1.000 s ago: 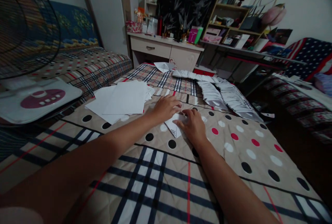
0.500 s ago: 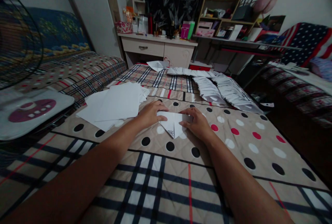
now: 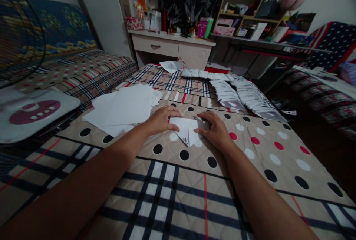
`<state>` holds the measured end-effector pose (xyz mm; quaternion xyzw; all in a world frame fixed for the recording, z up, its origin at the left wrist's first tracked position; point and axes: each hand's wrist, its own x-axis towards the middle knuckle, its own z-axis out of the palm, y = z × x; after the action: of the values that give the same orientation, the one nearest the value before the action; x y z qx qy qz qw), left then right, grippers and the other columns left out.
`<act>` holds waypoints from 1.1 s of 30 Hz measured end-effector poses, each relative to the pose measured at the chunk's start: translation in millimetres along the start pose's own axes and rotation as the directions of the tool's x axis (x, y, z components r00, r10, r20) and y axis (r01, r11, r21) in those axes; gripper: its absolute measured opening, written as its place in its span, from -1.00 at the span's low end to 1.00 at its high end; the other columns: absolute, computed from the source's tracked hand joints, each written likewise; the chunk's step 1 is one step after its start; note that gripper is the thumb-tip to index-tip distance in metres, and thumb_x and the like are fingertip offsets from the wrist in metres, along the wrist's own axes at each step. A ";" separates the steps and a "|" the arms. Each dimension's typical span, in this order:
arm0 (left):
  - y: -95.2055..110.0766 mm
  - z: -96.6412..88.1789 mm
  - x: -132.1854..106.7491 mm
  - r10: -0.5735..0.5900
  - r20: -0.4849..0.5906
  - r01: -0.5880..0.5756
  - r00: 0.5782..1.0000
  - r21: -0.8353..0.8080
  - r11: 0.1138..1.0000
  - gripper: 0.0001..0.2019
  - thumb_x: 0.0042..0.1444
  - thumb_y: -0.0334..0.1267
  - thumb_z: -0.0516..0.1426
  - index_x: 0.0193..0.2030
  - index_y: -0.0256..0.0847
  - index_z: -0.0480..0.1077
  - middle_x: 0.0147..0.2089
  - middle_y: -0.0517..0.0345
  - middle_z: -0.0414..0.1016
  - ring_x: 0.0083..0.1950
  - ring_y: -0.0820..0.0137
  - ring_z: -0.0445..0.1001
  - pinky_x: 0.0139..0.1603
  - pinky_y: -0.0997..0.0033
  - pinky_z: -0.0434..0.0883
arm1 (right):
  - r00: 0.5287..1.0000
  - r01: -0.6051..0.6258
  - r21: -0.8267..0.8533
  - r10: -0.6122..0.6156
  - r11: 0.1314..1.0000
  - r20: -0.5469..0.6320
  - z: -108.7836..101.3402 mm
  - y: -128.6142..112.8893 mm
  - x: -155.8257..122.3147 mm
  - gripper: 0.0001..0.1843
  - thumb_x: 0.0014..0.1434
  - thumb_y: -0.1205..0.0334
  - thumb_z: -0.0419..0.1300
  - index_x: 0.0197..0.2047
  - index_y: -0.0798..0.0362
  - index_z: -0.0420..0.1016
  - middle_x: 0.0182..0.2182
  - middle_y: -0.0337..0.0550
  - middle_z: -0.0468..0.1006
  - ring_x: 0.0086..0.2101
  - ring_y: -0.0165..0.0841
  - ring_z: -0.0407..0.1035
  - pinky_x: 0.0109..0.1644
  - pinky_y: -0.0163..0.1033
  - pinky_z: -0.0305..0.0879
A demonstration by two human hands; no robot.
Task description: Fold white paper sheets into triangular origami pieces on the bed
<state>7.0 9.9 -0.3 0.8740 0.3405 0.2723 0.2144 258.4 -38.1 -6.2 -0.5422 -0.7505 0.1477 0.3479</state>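
Observation:
A folded sheet of white paper [image 3: 187, 127] lies on the patterned bedspread [image 3: 164, 214], its pointed end toward me and dark characters printed near the tip. My left hand [image 3: 164, 119] grips its left end, thumb on top and fingers along the far edge. At the right end, my right hand [image 3: 214, 129] has the paper between thumb and fingers. Left of my hands spreads a loose pile of white sheets [image 3: 128, 105]. Long rows of folded paper pieces [image 3: 251, 95] lie at the back right, with a single folded piece [image 3: 171, 66] farther back.
A fan [image 3: 22, 32] stands at the left, over a white base with a purple control panel [image 3: 35, 112]. Beyond the bed are a white dresser [image 3: 155, 46] with bottles and boxes on it and a desk with shelves [image 3: 244, 16]. A flag-patterned cloth [image 3: 328, 43] is at far right.
My view has tilted and shifted slightly. Both hands stay at the paper's ends; the fingers of my right hand have lifted a little at the far edge.

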 end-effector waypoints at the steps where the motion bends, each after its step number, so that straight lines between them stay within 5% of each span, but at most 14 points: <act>1: 0.5 0.3 -0.2 0.009 -0.007 -0.009 1.000 -0.002 1.000 -0.55 -0.14 -0.20 0.38 -0.04 -0.11 0.51 0.01 0.09 0.45 0.06 0.32 0.40 0.15 0.23 0.31 | 1.000 0.010 0.000 -0.010 1.000 -0.002 0.0 0.1 -0.1 -0.52 -0.07 0.22 0.41 -0.03 0.01 0.51 -0.07 -0.08 0.48 -0.05 -0.20 0.37 0.05 -0.06 0.29; 7: 7.0 0.1 -0.1 0.039 -0.040 -0.039 0.998 0.014 0.999 -0.66 -0.15 -0.25 0.38 -0.17 -0.14 0.48 -0.04 0.14 0.44 0.02 0.33 0.40 0.10 0.24 0.32 | 0.998 0.067 -0.003 -0.067 0.998 -0.017 -0.5 -4.7 0.2 -0.70 -0.06 0.26 0.40 -0.20 0.00 0.55 -0.08 -0.10 0.48 -0.05 -0.21 0.37 0.05 -0.08 0.28; 13: 8.8 1.5 0.7 0.026 -0.002 -0.025 1.000 0.196 0.980 -0.72 -0.12 -0.18 0.37 -0.24 -0.15 0.49 -0.13 0.17 0.46 0.00 0.29 0.38 0.05 0.23 0.25 | 0.997 0.074 -0.108 -0.074 0.991 0.005 -2.8 -13.2 0.7 -0.87 -0.05 0.33 0.35 -0.37 0.04 0.51 -0.34 -0.19 0.50 -0.26 -0.28 0.39 -0.18 -0.19 0.28; 18: 11.6 9.3 4.3 0.019 0.023 -0.025 1.000 0.271 0.962 -0.69 -0.06 -0.09 0.34 -0.17 -0.14 0.53 -0.18 0.16 0.54 -0.04 0.26 0.41 0.00 0.22 0.18 | 0.999 0.026 -0.075 -0.023 0.997 0.047 0.4 -11.5 0.3 -0.76 -0.03 0.35 0.33 -0.22 -0.01 0.57 -0.29 -0.20 0.59 -0.27 -0.29 0.44 -0.19 -0.22 0.26; 27: 19.4 12.7 4.3 0.130 0.007 -0.128 0.991 0.234 0.964 -0.98 0.05 -0.28 0.28 -0.34 -0.11 0.54 -0.29 0.25 0.55 -0.14 0.37 0.45 -0.09 0.29 0.13 | 0.989 0.110 -0.009 -0.109 0.994 0.104 0.1 -14.6 -0.2 -0.86 0.00 0.46 0.26 -0.42 0.04 0.58 -0.41 -0.22 0.54 -0.39 -0.39 0.40 -0.28 -0.30 0.23; 33: 21.3 8.6 -0.1 0.174 0.057 -0.183 0.983 0.286 0.941 -0.89 0.07 -0.38 0.24 -0.32 -0.07 0.56 -0.28 0.23 0.54 -0.14 0.37 0.44 -0.09 0.28 0.13 | 0.961 0.207 -0.093 -0.185 0.974 0.205 -7.5 -20.8 -0.1 -0.75 -0.05 0.52 0.18 -0.38 0.04 0.62 -0.38 -0.18 0.56 -0.34 -0.36 0.42 -0.25 -0.30 0.24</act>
<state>22.5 -6.2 5.1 0.9274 0.2925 0.2241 0.0637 248.7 -47.0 11.6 -0.4668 -0.8382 0.1220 0.2544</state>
